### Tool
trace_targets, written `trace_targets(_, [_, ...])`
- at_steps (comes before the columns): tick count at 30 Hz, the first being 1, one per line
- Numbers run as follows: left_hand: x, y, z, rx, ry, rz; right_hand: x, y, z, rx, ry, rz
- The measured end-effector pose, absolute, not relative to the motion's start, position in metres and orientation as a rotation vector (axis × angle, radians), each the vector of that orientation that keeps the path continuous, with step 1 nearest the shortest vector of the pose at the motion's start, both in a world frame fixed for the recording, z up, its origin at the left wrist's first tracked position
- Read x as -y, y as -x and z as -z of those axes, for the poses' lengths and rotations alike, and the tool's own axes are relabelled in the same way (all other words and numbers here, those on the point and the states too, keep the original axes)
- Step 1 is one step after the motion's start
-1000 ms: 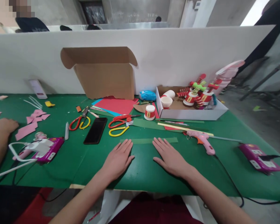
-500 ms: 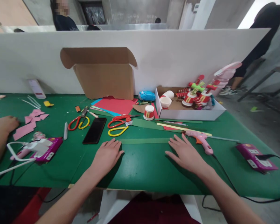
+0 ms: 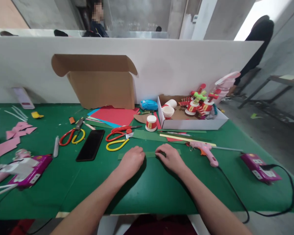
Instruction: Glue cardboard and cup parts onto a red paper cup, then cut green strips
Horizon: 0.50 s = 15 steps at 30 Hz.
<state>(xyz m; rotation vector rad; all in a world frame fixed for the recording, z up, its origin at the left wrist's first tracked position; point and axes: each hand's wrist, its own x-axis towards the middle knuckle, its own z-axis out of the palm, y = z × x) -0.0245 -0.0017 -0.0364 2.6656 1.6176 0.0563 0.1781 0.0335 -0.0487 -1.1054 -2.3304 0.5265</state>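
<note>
A narrow green paper strip (image 3: 150, 154) lies flat on the green table in front of me, its ends showing on the outer side of each hand. My left hand (image 3: 134, 160) rests over its left part with fingers curled together on it. Over the right part, my right hand (image 3: 171, 157) is bent in a pinch, thumb and fingertips at the strip; the exact grip is partly hidden. Just beyond are red-and-yellow-handled scissors (image 3: 116, 145), a wider green paper piece (image 3: 145, 134) and a red-and-white paper cup (image 3: 151, 123).
A pink glue gun (image 3: 205, 151) with a cord lies right, near a purple power strip (image 3: 259, 168). A black phone (image 3: 90, 145) and more scissors (image 3: 68, 137) are left. Behind stand an open cardboard box (image 3: 100, 88) and a white box (image 3: 193, 124) of cups and crafts.
Both hands have moved inward along the green strip, closer together, and their spread fingers have curled. The view has shifted slightly. At the left, another person's hand has mostly left the picture.
</note>
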Motion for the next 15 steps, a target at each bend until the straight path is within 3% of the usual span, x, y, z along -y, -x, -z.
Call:
trace_targets(5, [0.002,0.026,0.037,-1.594,-2.69,-0.117,-0.038,-0.175,0.052,2.361,1.086,-0.631])
trace_targets(15, [0.0,0.031,0.045,-1.622,-2.702,-0.21,-0.04,-0.164,0.056,2.543,1.098,-0.472])
